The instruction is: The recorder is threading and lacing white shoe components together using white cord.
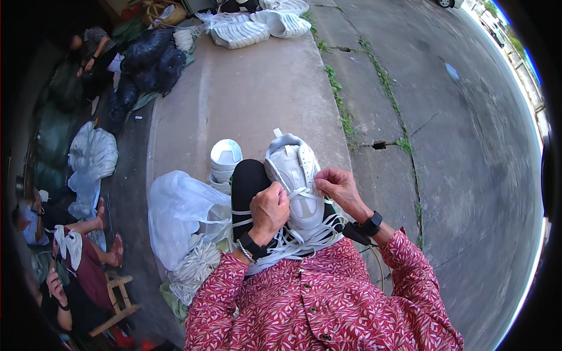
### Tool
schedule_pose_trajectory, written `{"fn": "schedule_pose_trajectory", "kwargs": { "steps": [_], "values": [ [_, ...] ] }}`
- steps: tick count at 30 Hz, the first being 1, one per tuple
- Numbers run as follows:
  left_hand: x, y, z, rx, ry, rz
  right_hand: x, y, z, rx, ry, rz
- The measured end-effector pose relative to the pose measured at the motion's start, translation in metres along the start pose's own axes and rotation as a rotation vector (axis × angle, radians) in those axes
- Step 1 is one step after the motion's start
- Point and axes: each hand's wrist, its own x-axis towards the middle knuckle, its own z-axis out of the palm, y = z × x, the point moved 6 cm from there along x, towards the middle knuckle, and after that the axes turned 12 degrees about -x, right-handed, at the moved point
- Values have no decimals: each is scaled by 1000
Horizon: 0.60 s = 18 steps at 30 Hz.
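On my lap rests a white sneaker (288, 166), its toe pointing toward me and its heel away. A white shoelace (302, 192) crosses over its front. My left hand (271, 210) is closed in a fist at the shoe's left side, gripping one side of the lace. On the other side, my right hand (338, 188) pinches the lace between thumb and fingers beside the eyelets. A heap of loose white laces (298, 241) lies across my lap below the toe.
Stacked white shoe parts (225, 161) stand beyond my left knee. A clear plastic bag (181, 205) and a bundle of white cords (196, 270) lie at my left. Other people sit farther left, near a wooden stool (120, 298). Black bags (149, 58) are piled at the far left.
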Motion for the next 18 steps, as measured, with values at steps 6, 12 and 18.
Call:
{"fn": "schedule_pose_trajectory", "kwargs": {
  "steps": [6, 12, 18],
  "values": [
    [-1, -3, 0, -65, 13, 5, 4, -3, 5, -120, 2, -68],
    [-3, -7, -2, -76, 44, 62, 5, -35, 20, -584, 90, -451],
    [3, 29, -17, 117, 7, 258, 13, -27, 8, -536, -68, -338]
  ]
}}
